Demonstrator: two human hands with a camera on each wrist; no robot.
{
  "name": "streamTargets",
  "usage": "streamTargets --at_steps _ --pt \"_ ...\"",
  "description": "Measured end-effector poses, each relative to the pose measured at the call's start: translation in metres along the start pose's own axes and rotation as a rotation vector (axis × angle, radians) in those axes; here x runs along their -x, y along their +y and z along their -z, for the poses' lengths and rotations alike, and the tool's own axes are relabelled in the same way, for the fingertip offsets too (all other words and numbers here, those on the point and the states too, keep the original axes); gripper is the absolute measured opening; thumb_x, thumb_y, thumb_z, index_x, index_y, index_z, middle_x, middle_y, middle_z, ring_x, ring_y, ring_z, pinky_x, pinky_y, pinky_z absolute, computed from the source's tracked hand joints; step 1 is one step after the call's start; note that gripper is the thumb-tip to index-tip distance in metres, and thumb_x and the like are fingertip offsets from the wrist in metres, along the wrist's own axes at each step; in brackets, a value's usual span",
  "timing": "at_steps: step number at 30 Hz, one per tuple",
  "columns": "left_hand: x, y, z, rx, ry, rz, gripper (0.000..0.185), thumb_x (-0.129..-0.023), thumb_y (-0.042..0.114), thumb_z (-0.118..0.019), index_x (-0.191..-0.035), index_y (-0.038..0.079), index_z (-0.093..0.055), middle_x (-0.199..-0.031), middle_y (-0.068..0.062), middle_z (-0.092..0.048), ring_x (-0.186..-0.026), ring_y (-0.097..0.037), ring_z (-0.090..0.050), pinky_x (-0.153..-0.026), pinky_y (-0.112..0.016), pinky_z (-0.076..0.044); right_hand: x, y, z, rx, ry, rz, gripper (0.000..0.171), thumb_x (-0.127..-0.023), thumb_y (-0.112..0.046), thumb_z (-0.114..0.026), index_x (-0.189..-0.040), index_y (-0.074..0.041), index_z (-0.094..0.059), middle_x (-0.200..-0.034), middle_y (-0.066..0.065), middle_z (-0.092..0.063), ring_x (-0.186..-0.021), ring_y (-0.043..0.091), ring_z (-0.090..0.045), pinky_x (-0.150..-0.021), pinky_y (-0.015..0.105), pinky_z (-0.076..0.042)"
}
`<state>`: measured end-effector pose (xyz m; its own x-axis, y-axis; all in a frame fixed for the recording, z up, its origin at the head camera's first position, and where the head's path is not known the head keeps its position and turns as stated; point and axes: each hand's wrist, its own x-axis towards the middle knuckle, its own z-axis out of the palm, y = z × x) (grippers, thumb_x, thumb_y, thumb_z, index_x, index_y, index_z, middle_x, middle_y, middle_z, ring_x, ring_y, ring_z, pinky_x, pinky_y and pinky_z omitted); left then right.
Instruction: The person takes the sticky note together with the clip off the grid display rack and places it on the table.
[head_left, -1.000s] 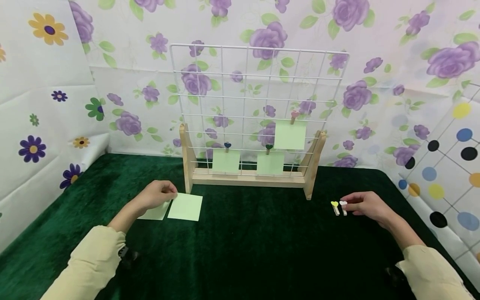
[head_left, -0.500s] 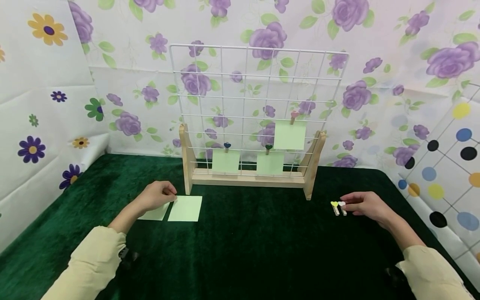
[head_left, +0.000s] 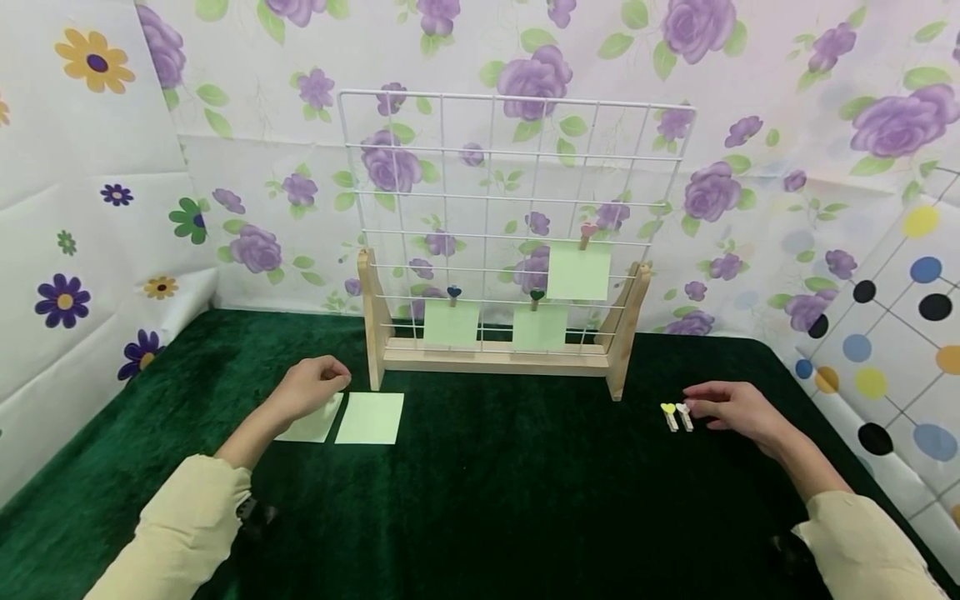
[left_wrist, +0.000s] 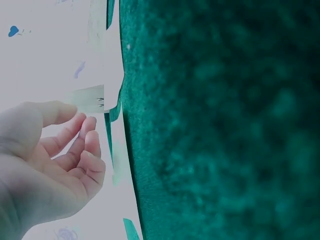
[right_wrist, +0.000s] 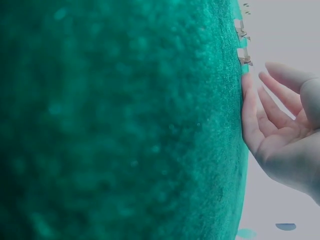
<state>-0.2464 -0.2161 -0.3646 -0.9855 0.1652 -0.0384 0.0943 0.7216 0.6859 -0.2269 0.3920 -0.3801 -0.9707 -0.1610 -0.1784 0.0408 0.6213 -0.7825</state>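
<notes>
Green velvet table, floral backdrop; wire grid rack at centre holds three clipped green notes. Left hand, fingers loosely curled and empty, rests over the note at lower left. Right hand, relaxed and empty, lies just beside two clips at lower right.

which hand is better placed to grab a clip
Right. The right hand rests beside the two clips, fingertips almost on them; the left hand is far across, by the notes.

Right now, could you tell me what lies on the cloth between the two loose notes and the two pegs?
Only bare green cloth, seen in the head view.
</notes>
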Motion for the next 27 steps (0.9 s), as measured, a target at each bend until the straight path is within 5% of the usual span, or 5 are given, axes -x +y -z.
streamTargets --at_steps 12,27 --pt "0.001 0.019 -0.006 0.036 -0.049 0.009 0.032 -0.102 0.021 -0.049 -0.123 -0.002 -0.056 -0.124 -0.023 -0.056 -0.118 -0.040 -0.049 -0.090 -0.054 -0.044 -0.001 -0.003 0.002 -0.017 0.025 -0.017 0.053 -0.102 -0.028 -0.051 -0.137 0.012 -0.043 -0.126 0.025 -0.056 -0.105 0.025 -0.060 -0.080 0.034 -0.054" --pt "-0.007 0.046 -0.015 0.108 -0.007 -0.063 0.033 -0.102 0.022 -0.050 -0.125 -0.001 -0.057 -0.122 -0.020 -0.058 -0.110 -0.034 -0.054 -0.083 -0.047 -0.047 0.000 -0.029 0.007 0.011 0.121 0.067 0.055 -0.103 -0.034 -0.046 -0.139 0.008 -0.043 -0.132 0.029 -0.052 -0.107 0.023 -0.060 -0.081 0.032 -0.054"
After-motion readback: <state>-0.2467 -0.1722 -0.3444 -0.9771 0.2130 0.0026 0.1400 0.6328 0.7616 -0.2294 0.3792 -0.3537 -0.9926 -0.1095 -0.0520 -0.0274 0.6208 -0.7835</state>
